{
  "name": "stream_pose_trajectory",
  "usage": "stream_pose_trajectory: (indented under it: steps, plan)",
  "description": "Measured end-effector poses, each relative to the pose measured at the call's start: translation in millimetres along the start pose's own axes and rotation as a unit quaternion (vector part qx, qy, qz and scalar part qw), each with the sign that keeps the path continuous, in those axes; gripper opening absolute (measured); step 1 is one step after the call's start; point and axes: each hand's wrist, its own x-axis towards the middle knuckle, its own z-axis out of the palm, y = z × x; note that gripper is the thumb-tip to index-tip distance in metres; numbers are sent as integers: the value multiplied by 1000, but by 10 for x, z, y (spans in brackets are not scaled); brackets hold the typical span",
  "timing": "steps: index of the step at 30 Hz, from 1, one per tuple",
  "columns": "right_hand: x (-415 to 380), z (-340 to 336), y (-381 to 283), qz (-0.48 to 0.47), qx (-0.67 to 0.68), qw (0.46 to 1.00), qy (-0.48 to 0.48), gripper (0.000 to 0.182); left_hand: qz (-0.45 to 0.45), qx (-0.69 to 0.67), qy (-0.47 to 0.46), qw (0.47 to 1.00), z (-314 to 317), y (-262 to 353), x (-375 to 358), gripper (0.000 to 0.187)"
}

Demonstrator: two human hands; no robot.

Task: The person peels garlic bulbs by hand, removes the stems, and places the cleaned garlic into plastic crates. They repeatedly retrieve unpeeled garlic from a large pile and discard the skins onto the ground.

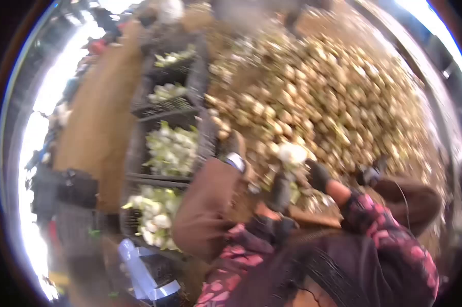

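Nearest, the person's patterned sleeves reach in from both sides of a flat brown piece by the lap, between 2 bent knees in brown trousers. Just beyond, the left hand and the right hand, both dark, come close together around green leaves, with a large white onion at their far side. The right hand's fingertips look to be against the onion; blur hides whether the left hand pinches the leaves or only sits beside them, so I cannot tell how either hand is closed. The step in hand seems to be handling this 1 onion with 2 hands, and its next move calls for a sure hold on the round bulb, with the fingers clear of each other. To the left, a row of 4 dark crates runs from near to far, each with white and green onions inside. Ahead and to the right, a broad pile of tan onions spreads over brown ground, reaching well past the knees to the far side.
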Motion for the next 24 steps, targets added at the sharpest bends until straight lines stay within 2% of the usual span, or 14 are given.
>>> stream_pose_trajectory:
  steps: [1,2,3,5,7,9,11,13,15,17,19,21,22,24]
  plan:
    - [-216,-342,-1017,31,-201,977,-70,45,22,159,-70,985,-126,-63,-2,22]
    - [-199,-391,-1067,56,-236,965,-95,37,-135,-197,-24,971,-109,-248,-32,19]
    - [-134,-470,-1085,70,-269,953,-118,32,-271,-514,30,814,-90,-392,-17,17]
    - [0,-633,-1182,122,-381,884,-242,36,-295,-426,100,850,-80,-167,26,18]
    - [-138,-702,-1312,-102,-338,935,-32,46,-268,-323,104,902,-92,-194,67,19]
    - [-87,-647,-1670,-111,-119,984,67,42,-287,-353,108,884,-47,-239,82,17]
    - [-189,-653,-2227,-1,-81,995,56,29,-262,-289,108,914,54,-222,114,19]
    - [-166,-561,-2188,-188,-123,968,108,30,-240,-204,85,945,118,12,132,29]
    - [-144,-535,-2181,-221,-180,954,96,27,-249,-232,66,938,131,-16,100,30]
    - [-90,-593,-2141,-223,-162,959,60,27,-301,-207,84,927,93,185,120,30]
    - [-53,-613,-2096,-230,-143,962,26,29,-256,-241,56,935,64,-19,57,29]
    - [-30,-592,-2001,-28,-26,998,45,27,-285,-257,70,921,78,-222,-3,31]
    - [-12,-622,-2017,-10,-31,999,42,25,-284,-257,68,921,95,-169,39,31]
    - [-122,-595,-2053,-69,-49,994,68,23,-281,-242,94,924,132,-72,127,33]
